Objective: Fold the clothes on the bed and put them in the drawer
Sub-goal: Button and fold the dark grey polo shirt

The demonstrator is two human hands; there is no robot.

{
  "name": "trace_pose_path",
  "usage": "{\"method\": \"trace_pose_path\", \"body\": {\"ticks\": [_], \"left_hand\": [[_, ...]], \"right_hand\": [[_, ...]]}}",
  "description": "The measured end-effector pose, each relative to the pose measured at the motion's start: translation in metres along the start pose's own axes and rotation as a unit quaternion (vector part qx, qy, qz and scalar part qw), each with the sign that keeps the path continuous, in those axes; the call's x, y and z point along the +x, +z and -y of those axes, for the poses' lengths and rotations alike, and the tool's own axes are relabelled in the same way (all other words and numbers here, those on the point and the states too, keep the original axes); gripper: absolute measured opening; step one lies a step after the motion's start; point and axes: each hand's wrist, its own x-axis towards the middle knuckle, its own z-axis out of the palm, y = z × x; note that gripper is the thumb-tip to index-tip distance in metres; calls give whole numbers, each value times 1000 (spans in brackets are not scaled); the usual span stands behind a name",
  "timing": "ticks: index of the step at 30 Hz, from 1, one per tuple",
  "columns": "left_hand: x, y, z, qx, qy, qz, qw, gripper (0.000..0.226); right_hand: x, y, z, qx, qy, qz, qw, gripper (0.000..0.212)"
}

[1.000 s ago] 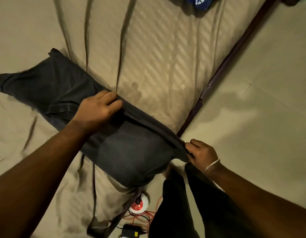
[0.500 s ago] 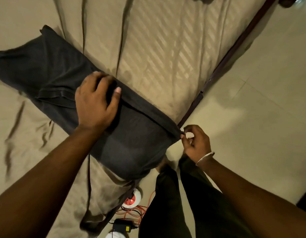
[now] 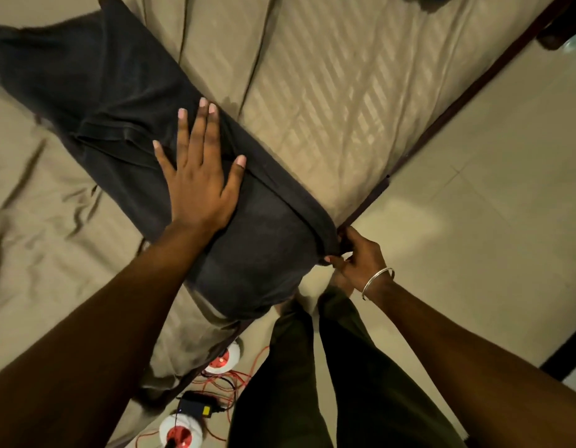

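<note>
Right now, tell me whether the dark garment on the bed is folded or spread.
Partly folded: the dark garment lies as a long doubled strip, left hand flat on it, right hand pinching its corner.

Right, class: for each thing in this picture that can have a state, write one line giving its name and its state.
Dark grey garment: partly folded lengthwise, lying flat across the bed, near end hanging over the edge.
Left hand: fingers straight, pressing the garment flat.
Right hand: pinching the garment's near corner.
Bedsheet: spread, creased.
Black adapter: on the floor, cable attached.
</note>
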Motion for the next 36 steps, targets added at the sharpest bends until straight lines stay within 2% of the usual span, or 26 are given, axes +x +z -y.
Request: {"method": "trace_pose_path", "body": {"ticks": [2,4,7,8,11,15,17,20,22,25,27,29,32,33,34,36], "left_hand": [[-32,-8,-9,-81,-35,-74,993,60],[-80,-7,-14,-156,-113,-134,972,46],[-152,2,-23,-305,-287,-126,899,32],[-171,4,-25,-309,-331,-111,885,36],[-199,9,-37,-287,-364,-78,883,58],[-190,5,-47,-279,-464,-90,836,82],[-183,4,-49,-279,-483,-100,824,77],[-183,6,-48,-263,-491,-92,826,62],[-186,7,-48,-278,-491,-62,823,58],[-194,1,-56,-333,-477,-63,811,47],[-198,-7,-63,-365,-465,-63,804,39],[-208,-11,-73,-422,-469,-43,775,33],[-226,-3,-87,-552,-486,-22,677,46],[-232,2,-92,-574,-492,-13,654,49],[-238,7,-96,-578,-497,4,647,47],[-248,17,-105,-550,-508,48,662,37]], "right_hand": [[-2,-5,5,-29,-26,11,999,42],[-4,-8,7,-53,-41,35,997,36],[-8,-14,6,-88,-44,55,994,26],[-9,-14,6,-97,-54,55,992,28],[-19,-22,11,-76,-46,67,994,35],[-36,-34,13,-80,-70,82,991,36],[-44,-40,10,-107,-79,79,988,39],[-51,-50,7,-144,-74,81,983,46],[-57,-54,7,-112,-91,96,985,51],[-63,-58,8,-9,-134,127,983,37],[-61,-61,6,-4,-139,136,981,25],[-56,-67,1,-39,-145,159,976,14],[-49,-79,-6,-77,-149,199,966,18],[-48,-83,-7,-84,-158,200,963,18],[-47,-85,-5,-84,-167,194,963,18],[-46,-90,-3,-82,-183,173,964,19]]}}
